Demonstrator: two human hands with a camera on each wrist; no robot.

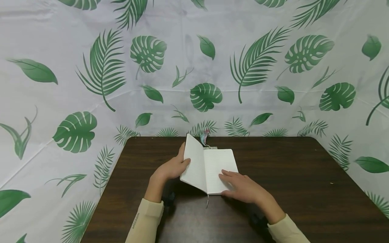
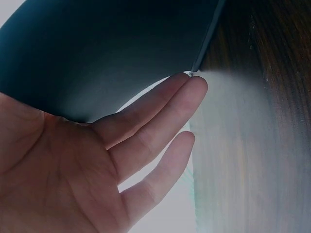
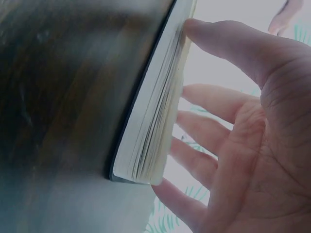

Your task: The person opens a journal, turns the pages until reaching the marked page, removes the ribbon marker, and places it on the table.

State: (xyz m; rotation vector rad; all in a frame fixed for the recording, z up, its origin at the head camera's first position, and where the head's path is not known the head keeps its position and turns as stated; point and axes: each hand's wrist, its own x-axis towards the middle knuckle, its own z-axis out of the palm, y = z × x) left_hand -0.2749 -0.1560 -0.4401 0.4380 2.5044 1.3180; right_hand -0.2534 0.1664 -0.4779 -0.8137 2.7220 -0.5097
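A notebook (image 1: 221,168) with a dark cover lies open on the table, its right page faintly lined and its left side raised at a tilt. My left hand (image 1: 173,166) holds the raised left side by its outer edge, thumb on the inner page and fingers behind the dark cover (image 2: 112,53). On the right page rests my right hand (image 1: 244,187), its fingers spread and fairly straight. In the right wrist view, those fingertips touch the top of the page stack (image 3: 150,126). A thin ribbon bookmark (image 1: 207,202) hangs from the notebook's near edge.
The dark wooden table (image 1: 288,168) reaches back to a white cloth backdrop (image 1: 182,77) printed with green leaves. Just behind the notebook is a small pinkish and blue item (image 1: 205,137), partly hidden. A tiny pale speck (image 1: 331,183) lies on the right of the table.
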